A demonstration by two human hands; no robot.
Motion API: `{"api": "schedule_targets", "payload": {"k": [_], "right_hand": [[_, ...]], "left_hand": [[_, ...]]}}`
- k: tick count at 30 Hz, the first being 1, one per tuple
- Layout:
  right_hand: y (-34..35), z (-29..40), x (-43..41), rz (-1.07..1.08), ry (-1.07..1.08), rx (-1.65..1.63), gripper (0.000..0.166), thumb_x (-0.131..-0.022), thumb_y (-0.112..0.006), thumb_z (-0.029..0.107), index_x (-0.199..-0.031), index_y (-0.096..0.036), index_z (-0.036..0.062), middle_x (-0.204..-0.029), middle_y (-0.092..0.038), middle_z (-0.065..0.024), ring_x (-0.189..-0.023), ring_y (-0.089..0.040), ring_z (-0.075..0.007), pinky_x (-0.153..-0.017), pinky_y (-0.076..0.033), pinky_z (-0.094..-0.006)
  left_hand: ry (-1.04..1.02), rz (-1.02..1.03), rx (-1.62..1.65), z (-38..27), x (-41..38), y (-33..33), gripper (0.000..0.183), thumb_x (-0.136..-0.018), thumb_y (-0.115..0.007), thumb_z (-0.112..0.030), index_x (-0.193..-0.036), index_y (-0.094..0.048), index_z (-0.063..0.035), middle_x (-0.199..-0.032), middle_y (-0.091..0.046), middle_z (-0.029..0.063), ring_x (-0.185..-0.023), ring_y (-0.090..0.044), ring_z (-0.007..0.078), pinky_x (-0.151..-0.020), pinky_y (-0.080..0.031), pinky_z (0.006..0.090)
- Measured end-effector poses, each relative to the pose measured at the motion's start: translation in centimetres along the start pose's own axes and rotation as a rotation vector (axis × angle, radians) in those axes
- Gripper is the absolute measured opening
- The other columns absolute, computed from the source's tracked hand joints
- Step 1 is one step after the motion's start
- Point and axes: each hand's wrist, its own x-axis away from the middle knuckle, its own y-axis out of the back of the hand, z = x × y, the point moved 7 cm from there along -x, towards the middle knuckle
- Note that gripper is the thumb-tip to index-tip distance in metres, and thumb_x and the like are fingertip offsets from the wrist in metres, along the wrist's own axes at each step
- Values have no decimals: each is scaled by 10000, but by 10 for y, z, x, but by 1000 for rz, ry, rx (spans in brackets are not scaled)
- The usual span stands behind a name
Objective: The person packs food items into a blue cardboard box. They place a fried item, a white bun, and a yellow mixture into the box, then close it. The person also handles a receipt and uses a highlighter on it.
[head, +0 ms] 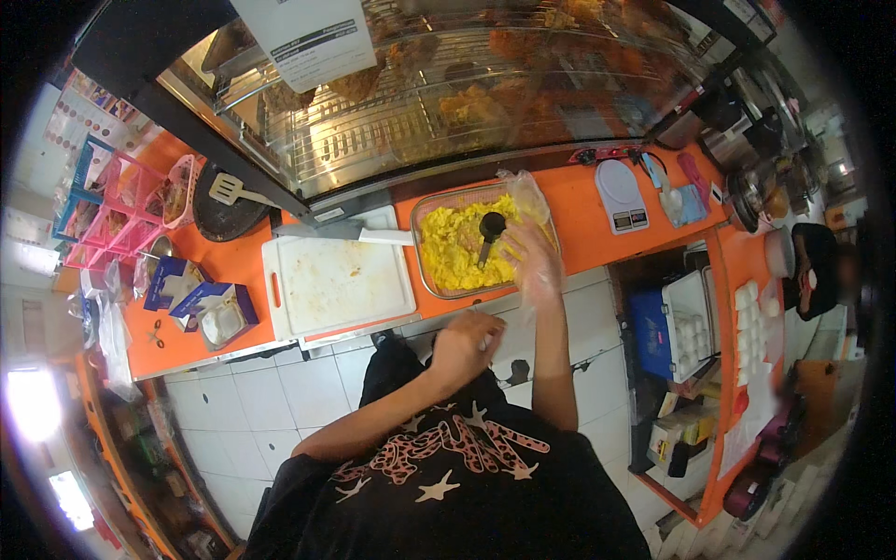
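A metal-rimmed tray [456,295] on the orange counter holds a mass of crumbly yellow food [448,245]. On the food lies a black measuring spoon [493,225], its handle pointing towards me. My right hand [535,262], in a loose clear plastic glove, is over the tray's right side, fingers spread beside the spoon and not visibly gripping it. My bare left hand [462,346] is curled into a fist in front of the counter edge; whether something small is inside cannot be told. A clear plastic bag [526,199] sits at the tray's far right corner.
Left of the tray are a white cutting board [339,287], a large white-handled knife [329,229] and a black pan [227,210] with a slotted turner [234,190]. A kitchen scale [620,196] stands to the right. Behind rises a glass food display case [448,91].
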Motion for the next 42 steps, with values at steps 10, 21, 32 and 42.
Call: {"api": "schedule_targets", "payload": {"k": [10,21,32,42], "right_hand": [[-58,-78,-96,149,94,2056,621,-886,-566,223,-1422,-354,-8,-1269,-569,-234,-1202,-543,-334,-957,-468,-403],[-120,-80,-57,567,62,1770,467,-902,-476,151,-1344,-381,33,-1329,-469,-292,-1206,-498,-417,-1004,-411,-458],[-137,-69,-17,694,9,1884,584,-853,-633,341,-1312,-390,73,-1310,-446,-236,-1192,-487,-435,-995,-419,-473],[-112,-94,-36,586,95,1821,498,-837,-656,312,-1229,-463,74,-1243,-522,-239,-1084,-564,-425,-890,-473,-471]], "left_hand": [[876,-80,515,183,55,-26,516,-944,-598,-296,-1275,-472,80,-843,-695,152,-676,-658,187,-590,-508,314],[756,-167,527,172,28,-18,329,-953,-532,-158,-1257,-540,-32,-704,-661,149,-574,-643,209,-571,-490,376],[652,-271,396,172,19,-1,316,-955,-506,-169,-1229,-548,-16,-707,-619,188,-628,-628,319,-604,-479,420],[640,-333,370,180,17,-3,346,-939,-510,-132,-1263,-544,-15,-708,-630,224,-663,-636,396,-616,-484,463]]}}
